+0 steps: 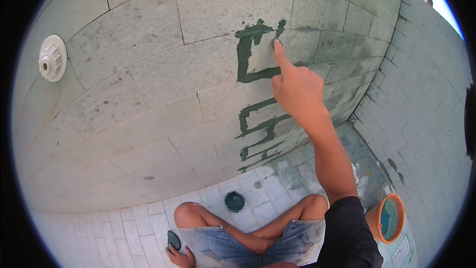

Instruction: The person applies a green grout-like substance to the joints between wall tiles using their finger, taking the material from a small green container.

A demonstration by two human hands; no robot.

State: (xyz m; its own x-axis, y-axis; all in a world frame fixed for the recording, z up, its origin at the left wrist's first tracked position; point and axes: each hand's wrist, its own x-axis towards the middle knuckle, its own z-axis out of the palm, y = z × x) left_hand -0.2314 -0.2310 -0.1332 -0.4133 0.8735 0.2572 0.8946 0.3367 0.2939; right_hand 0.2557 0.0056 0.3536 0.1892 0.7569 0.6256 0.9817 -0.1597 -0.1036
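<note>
My right hand (299,88) reaches up to the pale tiled wall (218,10), its index finger stretched out and the other fingers curled. The tip of that finger touches the wall beside a short smear of dark green paste (280,27). More green paste (243,58) outlines the tile joints left of the hand and below it; my hand and forearm cover part of these lines. At the lower left, my left hand (182,257) rests by my knee, its fingers against a dark green, rounded flat piece (173,239), perhaps a spreader.
A small round tub of dark green paste (234,201) stands on the tiled floor (141,221) before my crossed legs. Right of my arm is an orange bucket (385,218) with green residue inside. A white round fitting (52,58) juts from the wall. Another tiled wall (421,99) meets it at right.
</note>
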